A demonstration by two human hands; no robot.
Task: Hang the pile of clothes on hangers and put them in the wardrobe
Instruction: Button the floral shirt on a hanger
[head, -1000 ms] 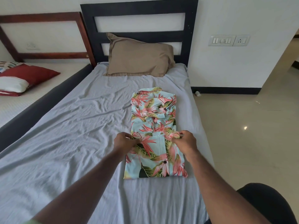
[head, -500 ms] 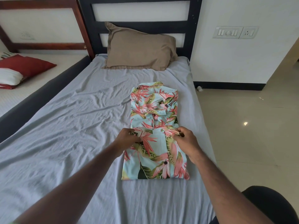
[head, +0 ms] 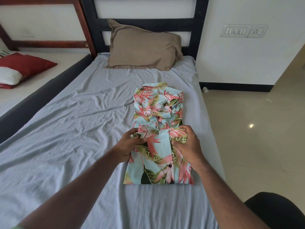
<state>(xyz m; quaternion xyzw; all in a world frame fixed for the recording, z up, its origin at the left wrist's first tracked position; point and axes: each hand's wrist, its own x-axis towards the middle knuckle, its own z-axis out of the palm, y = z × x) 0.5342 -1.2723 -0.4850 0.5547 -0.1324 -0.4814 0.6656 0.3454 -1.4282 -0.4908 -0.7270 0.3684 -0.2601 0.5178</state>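
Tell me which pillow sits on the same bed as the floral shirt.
The tan pillow, leaning against the black headboard; the red pillow and white pillow lie on the neighbouring bed.

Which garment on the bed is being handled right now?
On the grey-sheeted bed, below the tan pillow, lies a folded floral shirt. The left hand and right hand pinch its upper fold. It is the only patterned item there.

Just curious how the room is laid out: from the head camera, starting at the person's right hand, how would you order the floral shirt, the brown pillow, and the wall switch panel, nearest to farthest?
From the right hand:
1. Floral shirt, gripped by that hand, on the bed's right side.
2. Brown pillow, at the head of the bed against the headboard.
3. Wall switch panel, up on the wall, right of the bed.
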